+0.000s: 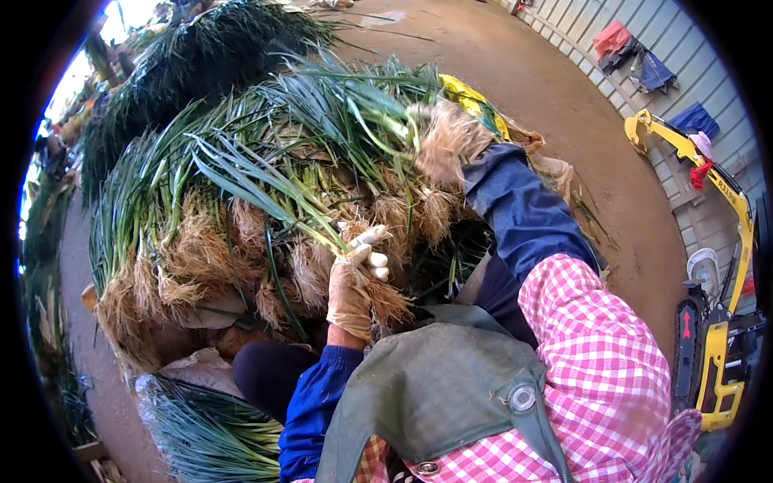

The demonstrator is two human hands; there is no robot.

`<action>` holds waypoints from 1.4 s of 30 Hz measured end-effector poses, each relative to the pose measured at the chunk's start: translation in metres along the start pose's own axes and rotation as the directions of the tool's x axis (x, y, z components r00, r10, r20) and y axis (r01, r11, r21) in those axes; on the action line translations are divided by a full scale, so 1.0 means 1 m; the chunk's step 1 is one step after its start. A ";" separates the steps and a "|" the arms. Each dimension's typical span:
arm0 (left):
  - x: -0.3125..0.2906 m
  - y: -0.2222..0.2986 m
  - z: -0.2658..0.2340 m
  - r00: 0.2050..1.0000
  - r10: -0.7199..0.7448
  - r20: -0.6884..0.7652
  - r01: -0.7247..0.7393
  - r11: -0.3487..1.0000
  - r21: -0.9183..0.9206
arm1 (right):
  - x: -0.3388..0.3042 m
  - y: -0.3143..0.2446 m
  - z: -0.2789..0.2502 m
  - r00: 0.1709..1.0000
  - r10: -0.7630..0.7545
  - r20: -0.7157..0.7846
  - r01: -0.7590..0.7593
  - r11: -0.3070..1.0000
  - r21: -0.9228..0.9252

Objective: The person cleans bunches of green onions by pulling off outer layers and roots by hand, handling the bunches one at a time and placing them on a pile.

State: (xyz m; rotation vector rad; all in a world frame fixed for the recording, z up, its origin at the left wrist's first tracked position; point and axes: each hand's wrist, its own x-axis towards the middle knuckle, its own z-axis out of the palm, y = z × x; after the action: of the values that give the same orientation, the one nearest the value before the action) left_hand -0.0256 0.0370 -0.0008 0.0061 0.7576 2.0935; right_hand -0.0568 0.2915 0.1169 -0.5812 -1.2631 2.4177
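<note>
Near the centre of the frame, clenches the left hand (351, 291), covered by a worn tan glove with whitish fingertips, around a few long, flat-leaved green stalks (278, 197). Points the leaf ends toward the upper left, with fibrous tan roots (391, 306) spreading just right of the glove. Above and to the right of centre, extends the blurred right hand (467, 138) from a navy-blue sleeve (523, 201), beside pale-based green stems (394, 133); cannot tell whether released or grasping.

Across the left and middle, see a broad heap of leafy green plants (145, 185), with shaggy straw-coloured roots turned mostly toward the lower edge. At the upper left, find a second, darker green heap (205, 60); at the lower left, a bundle of green stalks (213, 427) beside crumpled clear plastic. Above centre, note a bright yellow sheet (465, 95) next to the right hand. Along the right edge, see a small yellow excavator (713, 378) near a pale ribbed wall (676, 48), over brown ground (451, 40).
</note>
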 end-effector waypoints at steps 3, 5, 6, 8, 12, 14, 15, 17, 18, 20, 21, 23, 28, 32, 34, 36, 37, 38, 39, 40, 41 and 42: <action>0.004 -0.005 0.008 0.999 0.031 -0.009 -0.031 1.000 0.000 | 0.006 0.006 -0.032 0.999 0.019 0.044 -0.014 0.991 -0.130; 0.007 -0.008 0.002 1.000 0.023 0.009 -0.024 0.999 0.028 | 0.022 0.017 -0.067 0.992 0.038 0.122 -0.003 0.961 -0.277; 0.006 -0.008 0.002 1.000 0.017 0.001 -0.017 0.999 0.035 | 0.022 0.019 -0.074 0.986 0.049 0.159 0.009 0.938 -0.346; 0.005 -0.009 0.003 1.000 0.004 -0.012 -0.003 0.999 0.048 | 0.029 0.024 -0.082 1.000 0.007 0.025 0.013 0.713 -0.701; 0.010 -0.012 0.004 0.996 0.014 -0.084 -0.010 0.999 0.040 | 0.019 0.032 -0.091 0.992 -0.009 0.124 0.056 0.923 -0.380; 0.011 -0.013 -0.004 0.997 0.018 -0.079 -0.013 0.998 0.059 | 0.007 0.032 -0.084 0.986 0.014 0.167 0.025 0.974 -0.226; 0.011 -0.014 -0.004 0.998 0.013 -0.066 -0.008 0.997 0.070 | 0.009 0.034 -0.089 0.965 -0.070 0.252 0.114 0.979 -0.167; 0.013 -0.017 -0.001 0.997 0.018 -0.078 -0.014 0.998 0.055 | 0.014 0.035 -0.096 0.970 -0.035 0.241 0.056 0.995 -0.083; 0.015 -0.019 0.002 0.994 0.024 -0.103 -0.021 0.999 0.028 | 0.019 0.039 -0.101 0.971 -0.015 0.237 0.025 0.999 -0.039; 0.016 -0.021 0.002 0.995 0.024 -0.099 -0.025 1.000 -0.007 | 0.029 0.045 -0.108 0.936 0.092 0.339 -0.159 0.971 0.177; 0.015 -0.020 -0.004 0.996 0.026 -0.085 -0.027 1.000 -0.014 | 0.030 0.056 -0.098 0.975 0.091 0.202 -0.100 0.994 0.035; 0.018 -0.023 0.000 0.998 0.013 -0.057 -0.013 1.000 0.003 | 0.045 0.065 -0.111 0.999 -0.017 0.049 0.039 0.860 -0.508; 0.014 -0.019 -0.005 0.998 0.034 -0.054 -0.028 0.993 0.111 | 0.030 0.127 -0.077 0.990 0.085 0.114 0.100 0.155 -0.983; 0.016 -0.020 -0.007 0.997 0.041 -0.069 -0.036 0.997 0.073 | 0.039 0.146 -0.064 0.995 -0.021 -0.100 -0.100 0.013 -0.995; 0.015 -0.020 -0.005 0.997 0.032 -0.065 -0.026 0.994 0.102 | 0.050 0.145 -0.068 0.997 0.007 -0.076 -0.075 -0.039 -0.996; 0.018 -0.024 0.004 0.999 0.019 -0.027 -0.017 0.996 0.093 | 0.068 0.141 -0.092 1.000 -0.011 -0.028 -0.028 -0.006 -1.000; 0.014 -0.020 -0.003 0.998 0.041 -0.041 -0.037 0.996 0.083 | 0.056 0.136 -0.082 0.988 0.145 0.059 -0.031 0.551 -0.834; 0.012 -0.018 -0.011 0.997 0.041 -0.063 -0.036 0.996 0.087 | 0.047 0.128 -0.069 0.978 0.117 0.175 0.067 0.617 -0.784; 0.013 -0.018 -0.012 0.998 0.032 -0.059 -0.027 0.996 0.090 | 0.044 0.112 -0.078 0.964 0.171 0.203 0.002 0.762 -0.648; 0.016 -0.019 -0.011 0.998 0.017 -0.055 -0.012 0.996 0.090 | 0.040 0.098 -0.084 0.947 0.220 0.236 -0.080 0.869 -0.488; 0.018 -0.021 -0.009 0.998 0.027 -0.060 -0.021 0.995 0.097 | 0.035 0.093 -0.086 0.958 0.158 0.241 -0.105 0.970 -0.219; 0.017 -0.021 -0.007 0.997 0.035 -0.068 -0.027 0.994 0.108 | 0.006 0.074 -0.072 0.950 0.131 0.283 -0.113 0.990 -0.081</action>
State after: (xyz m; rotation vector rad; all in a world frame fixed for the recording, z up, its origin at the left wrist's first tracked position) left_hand -0.0222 0.0549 -0.0214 0.0037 0.9163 2.0892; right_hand -0.0345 0.3038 0.0169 -0.3401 -1.4626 2.6470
